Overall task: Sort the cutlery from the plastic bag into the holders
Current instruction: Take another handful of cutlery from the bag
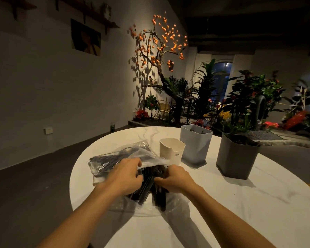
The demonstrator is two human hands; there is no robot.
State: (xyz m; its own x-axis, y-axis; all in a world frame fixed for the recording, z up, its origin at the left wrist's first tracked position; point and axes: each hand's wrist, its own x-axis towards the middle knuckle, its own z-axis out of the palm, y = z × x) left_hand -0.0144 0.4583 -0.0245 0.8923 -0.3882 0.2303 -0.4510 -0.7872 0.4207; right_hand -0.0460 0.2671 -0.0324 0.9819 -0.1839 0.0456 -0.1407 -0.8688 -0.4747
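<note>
Lying in a loose heap of black plastic cutlery (149, 187) at the mouth of the crinkled clear plastic bag (118, 156), near the front edge of the round white marble-look table (258, 203), long axes running mostly toward and away from the body, handle ends spilling nearest. Curling the left hand (125, 174) over the bag's opening, fingers gripping the plastic and holding it wide. Pinching with the right hand (174, 178) at the pieces directly between the two hands, fingers bent round the black stems. Sitting nearer the right hand, beyond and to its right: the small cream plastic holder (172, 151), the pale grey square holder (195, 144), the dark grey square holder (236, 156).
</note>
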